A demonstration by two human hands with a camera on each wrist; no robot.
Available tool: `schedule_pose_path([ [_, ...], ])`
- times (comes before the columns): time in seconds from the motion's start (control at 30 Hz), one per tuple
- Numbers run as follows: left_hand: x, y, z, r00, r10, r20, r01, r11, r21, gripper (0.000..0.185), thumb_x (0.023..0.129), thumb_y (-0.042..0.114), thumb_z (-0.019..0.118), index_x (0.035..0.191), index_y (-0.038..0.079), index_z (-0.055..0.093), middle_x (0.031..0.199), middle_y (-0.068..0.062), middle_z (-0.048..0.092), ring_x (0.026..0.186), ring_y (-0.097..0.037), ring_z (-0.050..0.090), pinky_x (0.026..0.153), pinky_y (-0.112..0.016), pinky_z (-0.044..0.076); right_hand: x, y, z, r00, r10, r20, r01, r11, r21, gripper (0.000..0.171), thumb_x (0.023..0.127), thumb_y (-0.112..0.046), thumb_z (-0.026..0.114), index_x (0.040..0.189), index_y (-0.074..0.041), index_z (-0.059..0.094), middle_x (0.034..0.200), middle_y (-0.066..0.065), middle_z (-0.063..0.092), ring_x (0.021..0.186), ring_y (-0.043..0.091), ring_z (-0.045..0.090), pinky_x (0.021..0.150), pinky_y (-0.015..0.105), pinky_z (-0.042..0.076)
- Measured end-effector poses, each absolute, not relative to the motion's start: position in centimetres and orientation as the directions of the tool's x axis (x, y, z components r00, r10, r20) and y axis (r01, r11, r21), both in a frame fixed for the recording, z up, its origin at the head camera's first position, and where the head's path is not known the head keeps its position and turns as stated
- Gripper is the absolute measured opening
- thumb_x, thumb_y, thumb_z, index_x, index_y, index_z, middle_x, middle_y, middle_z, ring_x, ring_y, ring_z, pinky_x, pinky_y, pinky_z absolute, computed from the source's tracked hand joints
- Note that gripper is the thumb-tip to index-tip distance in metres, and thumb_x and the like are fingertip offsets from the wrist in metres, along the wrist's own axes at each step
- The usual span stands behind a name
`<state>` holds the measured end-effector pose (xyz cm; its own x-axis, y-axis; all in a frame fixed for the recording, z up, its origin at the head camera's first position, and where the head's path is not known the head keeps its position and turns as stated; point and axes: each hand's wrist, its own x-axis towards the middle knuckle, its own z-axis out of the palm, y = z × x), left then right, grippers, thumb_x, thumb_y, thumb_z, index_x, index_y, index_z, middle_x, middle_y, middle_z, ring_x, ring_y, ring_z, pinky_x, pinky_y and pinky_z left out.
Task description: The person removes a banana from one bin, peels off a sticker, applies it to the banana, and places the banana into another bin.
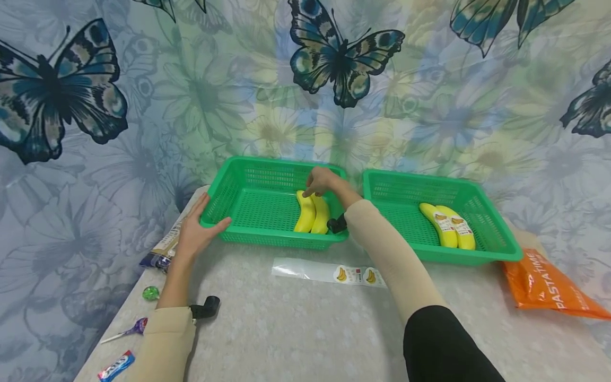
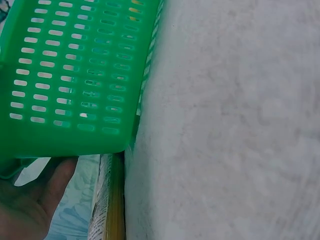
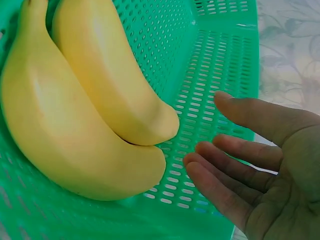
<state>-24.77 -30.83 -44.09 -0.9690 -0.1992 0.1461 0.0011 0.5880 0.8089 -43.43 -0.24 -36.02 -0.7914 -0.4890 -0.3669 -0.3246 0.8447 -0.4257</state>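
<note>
Two plain yellow bananas [image 1: 312, 213] [image 3: 75, 130] lie side by side in the left green basket [image 1: 258, 207] [image 3: 210, 65]. My right hand [image 1: 321, 181] [image 3: 250, 170] hovers just past their far ends with its fingers relaxed and spread, holding nothing. At the basket's front left corner my left hand [image 1: 200, 225] [image 2: 30, 205] rests against the outside, with the thumb along the front wall and straight fingers up the side. The left wrist view shows the basket's slotted wall [image 2: 75, 65] above the palm.
A second green basket [image 1: 491, 233] to the right holds two stickered bananas [image 1: 448, 225]. A sticker strip [image 1: 334, 273] lies in front of the baskets. An orange bag [image 1: 549, 286] sits far right. Candies [image 1: 129, 329] and a packet [image 1: 162, 249] lie by the table's left edge.
</note>
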Motion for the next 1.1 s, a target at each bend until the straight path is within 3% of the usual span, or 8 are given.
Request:
schedule_pose_path([
  [0.1,-24.6,-31.0,-44.3,-0.966,-0.204,0.158,0.010,0.581,0.814,0.093,0.085,0.049,0.070,0.157,0.020,0.018,0.166,0.002,0.011,0.151,-0.039,0.010,0.113,-0.071,0.017,-43.8,-0.8,-36.6,-0.794,-0.489,-0.361,-0.338,0.849,-0.407,0.037,0.089,-0.028,0.072,0.114,-0.001,0.068,0.122,0.011,0.065,0.100,0.027,0.068,0.085,0.034,0.057],
  [0.2,-24.6,-30.7,-44.2,-0.963,-0.209,0.171,0.021,0.574,0.818,0.093,0.085,0.048,0.071,0.157,0.020,0.020,0.165,0.001,0.013,0.151,-0.038,0.011,0.114,-0.070,0.017,-44.2,-1.0,-37.0,-0.801,-0.479,-0.358,-0.341,0.857,-0.385,0.023,0.088,-0.028,0.073,0.084,-0.006,0.067,0.089,0.003,0.062,0.081,0.022,0.065,0.074,0.031,0.055],
  [0.27,-24.6,-30.6,-44.1,-0.962,-0.215,0.167,0.014,0.574,0.819,0.094,0.084,0.048,0.071,0.157,0.020,0.020,0.165,0.002,0.013,0.151,-0.038,0.011,0.114,-0.070,0.017,-44.5,-1.1,-37.4,-0.801,-0.466,-0.375,-0.339,0.870,-0.358,0.033,0.088,-0.030,0.073,0.067,-0.011,0.056,0.069,-0.002,0.049,0.065,0.016,0.056,0.068,0.029,0.051],
  [0.33,-24.6,-30.5,-44.1,-0.963,-0.217,0.162,0.010,0.569,0.823,0.094,0.084,0.048,0.071,0.157,0.019,0.019,0.165,0.001,0.013,0.152,-0.037,0.011,0.114,-0.070,0.018,-44.7,-1.2,-37.7,-0.804,-0.443,-0.396,-0.320,0.884,-0.341,0.039,0.087,-0.031,0.073,0.062,-0.014,0.049,0.060,-0.004,0.040,0.057,0.012,0.050,0.066,0.028,0.051],
  [0.4,-24.7,-30.5,-44.0,-0.964,-0.215,0.157,0.009,0.563,0.827,0.094,0.085,0.047,0.071,0.157,0.020,0.019,0.166,0.001,0.012,0.152,-0.037,0.010,0.114,-0.070,0.017,-44.7,-1.3,-38.0,-0.804,-0.424,-0.417,-0.301,0.895,-0.329,0.039,0.087,-0.031,0.073,0.063,-0.012,0.049,0.057,-0.002,0.045,0.055,0.012,0.052,0.068,0.027,0.054],
  [0.57,-24.6,-30.6,-43.9,-0.966,-0.212,0.151,0.008,0.554,0.833,0.094,0.085,0.047,0.072,0.157,0.019,0.019,0.166,0.001,0.012,0.152,-0.036,0.009,0.115,-0.068,0.017,-44.4,-1.9,-39.0,-0.794,-0.414,-0.446,-0.270,0.897,-0.351,0.030,0.085,-0.030,0.076,0.086,-0.005,0.059,0.080,0.008,0.067,0.074,0.018,0.071,0.073,0.027,0.060],
  [0.87,-24.5,-30.6,-43.7,-0.967,-0.205,0.149,0.009,0.559,0.829,0.097,0.083,0.051,0.072,0.157,0.017,0.019,0.166,-0.001,0.012,0.152,-0.038,0.009,0.115,-0.069,0.017,-43.9,-2.9,-39.9,-0.757,-0.413,-0.506,-0.259,0.901,-0.348,0.038,0.085,-0.035,0.076,0.097,-0.005,0.056,0.084,0.006,0.061,0.069,0.014,0.063,0.069,0.024,0.057],
  [1.1,-24.6,-30.8,-43.8,-0.973,-0.196,0.124,-0.005,0.552,0.834,0.095,0.085,0.047,0.071,0.158,0.020,0.017,0.166,0.000,0.009,0.152,-0.039,0.007,0.114,-0.071,0.015,-43.9,-3.0,-40.3,-0.738,-0.425,-0.523,-0.250,0.893,-0.374,0.037,0.086,-0.033,0.075,0.099,-0.001,0.064,0.079,0.007,0.065,0.064,0.013,0.063,0.068,0.025,0.058],
])
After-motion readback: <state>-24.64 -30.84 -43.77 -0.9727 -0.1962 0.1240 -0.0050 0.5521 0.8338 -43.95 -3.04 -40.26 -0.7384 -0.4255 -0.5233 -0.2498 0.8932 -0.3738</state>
